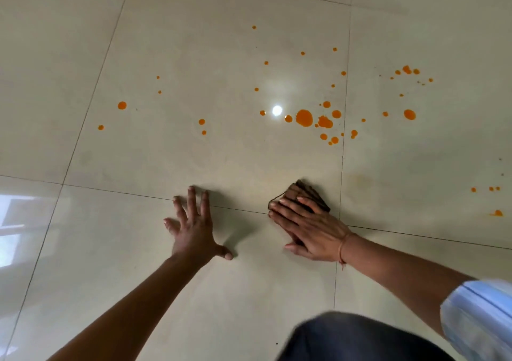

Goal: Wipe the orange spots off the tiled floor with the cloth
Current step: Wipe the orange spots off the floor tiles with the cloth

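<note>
head view shows the right hand (pixel 310 226) lying flat, fingers straight and together, pressing a folded brown cloth (pixel 303 196) onto the tiled floor (pixel 166 42) right at a grout line. the left hand (pixel 194 226) is planted palm down beside it, fingers spread wide and thumb out, holding nothing. orange spots (pixel 304 118) are scattered farther out across the tiles, well apart from the cloth, with the largest cluster just right of a bright light reflection (pixel 277 110). a few more spots sit at the right edge. a rolled light blue sleeve (pixel 476 313) shows at lower right.
</note>
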